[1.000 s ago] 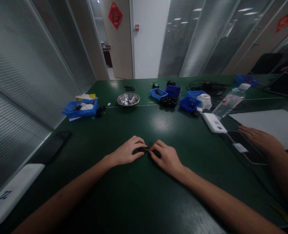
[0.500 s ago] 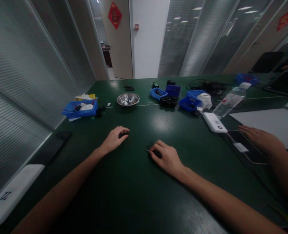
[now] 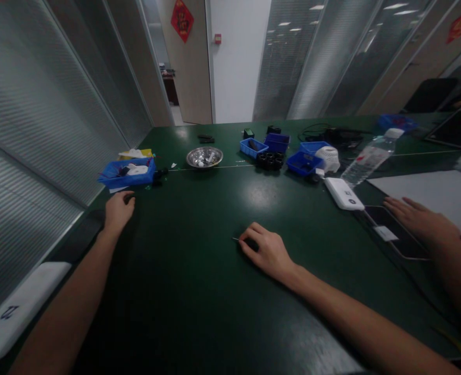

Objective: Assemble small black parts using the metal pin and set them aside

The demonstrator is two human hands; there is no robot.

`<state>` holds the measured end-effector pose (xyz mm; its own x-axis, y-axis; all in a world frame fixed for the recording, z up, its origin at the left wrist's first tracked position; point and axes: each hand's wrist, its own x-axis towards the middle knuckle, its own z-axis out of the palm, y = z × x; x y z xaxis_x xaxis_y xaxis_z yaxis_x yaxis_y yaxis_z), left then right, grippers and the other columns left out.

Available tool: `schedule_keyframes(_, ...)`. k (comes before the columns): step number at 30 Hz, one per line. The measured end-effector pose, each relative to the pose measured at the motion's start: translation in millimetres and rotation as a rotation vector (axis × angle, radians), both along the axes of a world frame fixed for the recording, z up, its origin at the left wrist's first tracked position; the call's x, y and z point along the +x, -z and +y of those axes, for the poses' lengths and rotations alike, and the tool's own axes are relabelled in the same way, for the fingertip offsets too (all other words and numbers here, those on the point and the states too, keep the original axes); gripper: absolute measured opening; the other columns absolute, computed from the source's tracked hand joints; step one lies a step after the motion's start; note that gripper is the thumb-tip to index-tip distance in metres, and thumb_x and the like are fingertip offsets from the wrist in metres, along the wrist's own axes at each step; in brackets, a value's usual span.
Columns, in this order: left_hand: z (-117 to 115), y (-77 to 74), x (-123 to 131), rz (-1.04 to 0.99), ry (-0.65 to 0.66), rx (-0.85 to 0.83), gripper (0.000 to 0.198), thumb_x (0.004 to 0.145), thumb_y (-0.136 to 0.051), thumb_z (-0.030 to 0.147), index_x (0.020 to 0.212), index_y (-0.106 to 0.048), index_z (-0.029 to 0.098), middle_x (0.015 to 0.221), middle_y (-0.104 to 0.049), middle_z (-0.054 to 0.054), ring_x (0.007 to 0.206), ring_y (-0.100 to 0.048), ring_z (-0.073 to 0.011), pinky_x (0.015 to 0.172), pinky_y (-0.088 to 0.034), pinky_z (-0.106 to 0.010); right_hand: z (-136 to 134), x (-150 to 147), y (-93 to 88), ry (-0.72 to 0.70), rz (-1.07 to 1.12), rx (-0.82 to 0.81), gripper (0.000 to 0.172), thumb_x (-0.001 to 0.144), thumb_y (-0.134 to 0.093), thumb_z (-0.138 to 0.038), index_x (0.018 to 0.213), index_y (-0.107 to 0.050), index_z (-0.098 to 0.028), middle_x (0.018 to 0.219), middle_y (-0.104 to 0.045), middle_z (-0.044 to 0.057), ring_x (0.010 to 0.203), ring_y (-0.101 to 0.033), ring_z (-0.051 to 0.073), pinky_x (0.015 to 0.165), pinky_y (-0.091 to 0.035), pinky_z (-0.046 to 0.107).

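My left hand [image 3: 119,209] is stretched out to the far left of the green table [image 3: 199,291], fingers curled around a small dark part, just short of a blue tray [image 3: 126,175] with white pieces in it. My right hand [image 3: 264,249] rests on the table's middle, fingers pinched on a thin small tool whose metal tip [image 3: 235,239] sticks out to the left.
Another person's hand [image 3: 421,219] lies flat on a dark tablet [image 3: 394,237] at the right. At the back stand a metal bowl [image 3: 204,156], blue trays [image 3: 277,146], black rings [image 3: 270,161], a white box [image 3: 343,193] and a water bottle [image 3: 366,159]. A white device [image 3: 19,307] lies near left.
My left hand has left my right hand and travelled far left toward the blue tray, carrying the dark part. My right hand has stayed put with its tool.
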<state>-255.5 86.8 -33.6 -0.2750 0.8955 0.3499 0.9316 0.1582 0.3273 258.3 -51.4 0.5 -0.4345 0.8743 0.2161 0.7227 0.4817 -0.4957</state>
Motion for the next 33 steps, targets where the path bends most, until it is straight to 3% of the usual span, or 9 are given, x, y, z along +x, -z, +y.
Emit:
schedule_keyframes(3, -1, 1.9, -5, 0.038, -0.008, 0.018, 0.042, 0.091, -0.051, 0.030, 0.127, -0.067, 0.014, 0.121, -0.067, -0.014, 0.110, -0.061, -0.0302, 0.103, -0.046, -0.042, -1, 0, -1.4, -0.003, 0.005, 0.004, 0.013, 0.100, -0.057, -0.029, 0.100, -0.069, -0.023, 0.103, -0.063, 0.003, 0.077, -0.063, 0.014, 0.067, -0.048, 0.028)
schedule_keyframes(11, -2, 1.9, 4, 0.118, 0.016, 0.007, 0.040, 0.092, -0.050, 0.035, 0.116, -0.073, 0.013, 0.113, -0.065, -0.016, 0.110, -0.059, -0.0328, 0.103, -0.045, -0.044, 0, 1, 3.0, -0.008, 0.011, 0.012, 0.013, 0.100, -0.058, -0.030, 0.101, -0.069, -0.023, 0.103, -0.064, 0.003, 0.076, -0.063, 0.014, 0.068, -0.049, 0.027)
schedule_keyframes(18, -5, -0.9, 4, 0.088, -0.033, 0.041, 0.041, 0.093, -0.051, 0.025, 0.127, -0.067, 0.007, 0.120, -0.063, -0.013, 0.110, -0.055, -0.0264, 0.105, -0.042, -0.039, 0, 0, 1.3, -0.006, 0.005, -0.003, 0.012, 0.100, -0.059, -0.030, 0.100, -0.069, -0.023, 0.103, -0.064, 0.003, 0.077, -0.063, 0.014, 0.068, -0.048, 0.028)
schedule_keyframes(33, -8, -5.4, 2, -0.011, -0.114, 0.084, 0.034, 0.092, -0.060, 0.029, 0.117, -0.074, 0.010, 0.105, -0.067, -0.006, 0.092, -0.058, -0.0194, 0.094, -0.045, -0.031, 0, 1, 2.6, -0.010, 0.012, 0.000, 0.012, 0.099, -0.059, -0.030, 0.101, -0.069, -0.023, 0.103, -0.064, 0.003, 0.078, -0.063, 0.014, 0.068, -0.049, 0.028)
